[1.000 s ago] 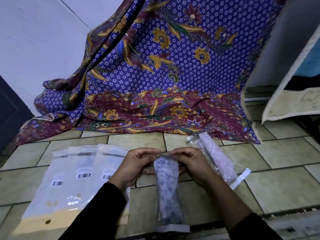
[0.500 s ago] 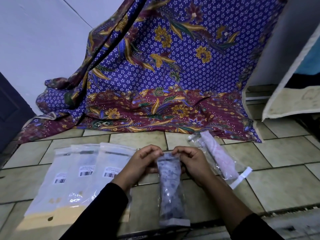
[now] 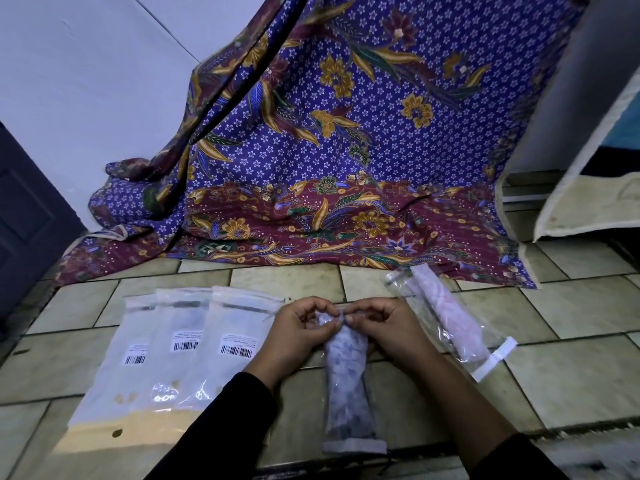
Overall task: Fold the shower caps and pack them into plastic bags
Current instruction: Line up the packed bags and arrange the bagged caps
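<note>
A clear plastic bag (image 3: 349,386) holding a folded blue-patterned shower cap hangs in front of me, long side toward me. My left hand (image 3: 298,332) and my right hand (image 3: 384,327) both pinch its far top end, fingertips close together. A second clear bag with a folded pink shower cap (image 3: 446,317) lies on the tiled floor to the right, its white adhesive strip (image 3: 495,358) sticking out. Three flat plastic bags with barcode labels (image 3: 180,351) lie side by side on the left.
A purple and maroon flowered cloth (image 3: 329,150) hangs down and spreads over the floor behind the bags. A dark door (image 3: 24,216) is at the far left. A pale board (image 3: 588,202) leans at the right. Beige floor tiles (image 3: 571,313) surround everything.
Both hands moved closer together at the bag's top end, which now looks bunched between the fingertips. The view has shifted slightly; the bags on the floor have not moved.
</note>
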